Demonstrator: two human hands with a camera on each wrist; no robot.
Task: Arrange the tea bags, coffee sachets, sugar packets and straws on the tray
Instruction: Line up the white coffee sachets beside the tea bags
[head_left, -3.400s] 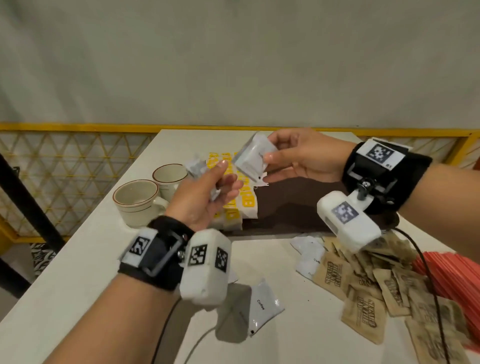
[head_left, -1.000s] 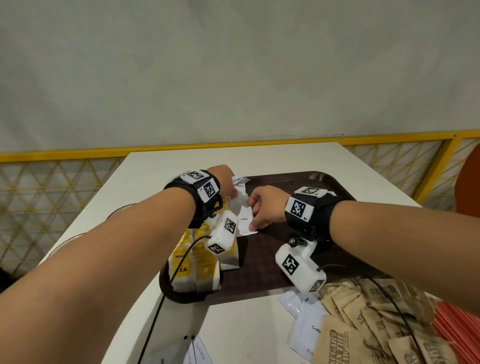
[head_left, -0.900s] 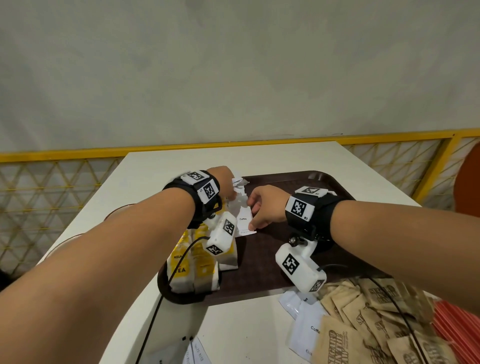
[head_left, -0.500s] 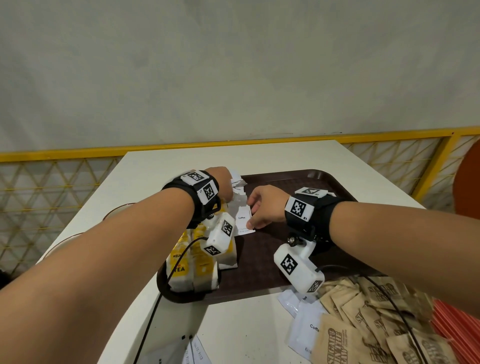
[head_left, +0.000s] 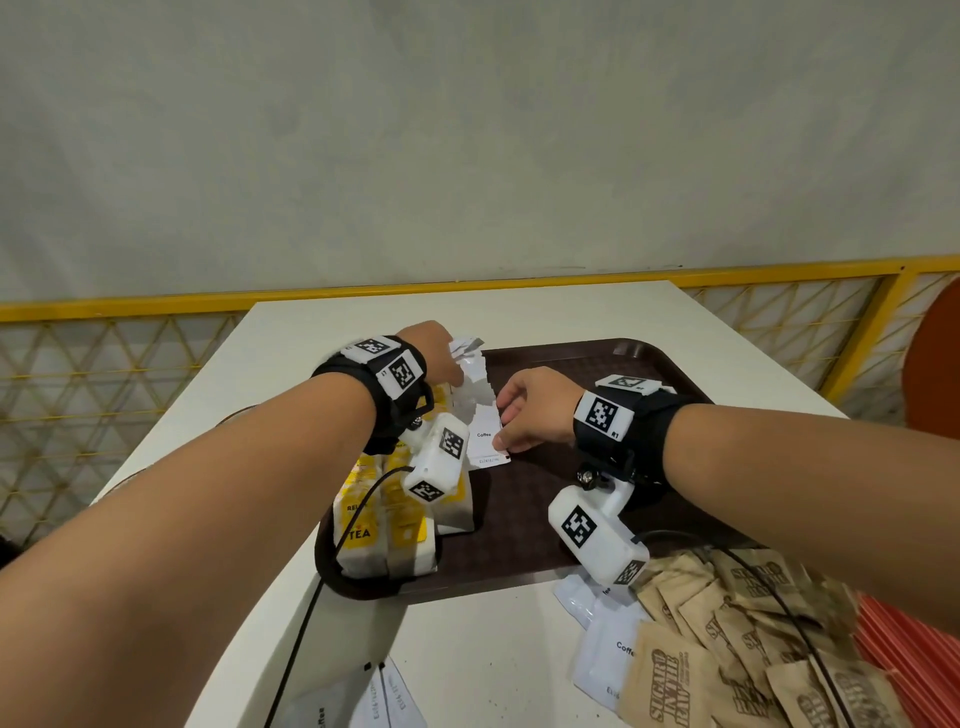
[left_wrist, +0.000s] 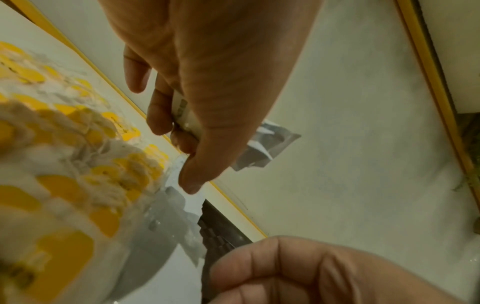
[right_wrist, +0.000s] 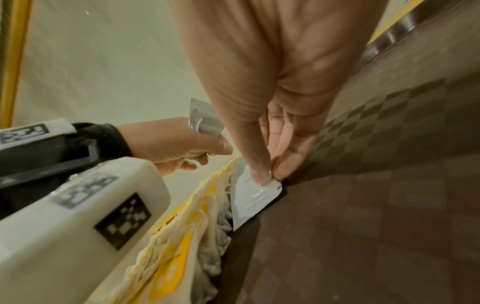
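Note:
A brown tray (head_left: 628, 349) lies in the middle of the white table. Yellow-and-white tea bags (head_left: 384, 527) are stacked along its left side. Beside them runs a row of white coffee sachets (head_left: 475, 402). My left hand (head_left: 451, 364) is at the far end of that row and grips a few silvery sachets (left_wrist: 265, 152) between thumb and fingers. My right hand (head_left: 501, 431) pinches the nearest coffee sachet (right_wrist: 255, 197) at its upper edge, and the sachet lies on the tray floor against the tea bags.
Brown sugar packets (head_left: 727, 654) are heaped on the table right of the tray's near edge, with loose coffee sachets (head_left: 608, 660) beside them and red straws (head_left: 919, 654) at the far right. More sachets (head_left: 374, 696) lie near the front edge. A yellow railing (head_left: 130, 306) borders the table.
Both hands came down from above the table to the tray with their sachets. Over the last second they have hardly moved; the view has shifted slightly.

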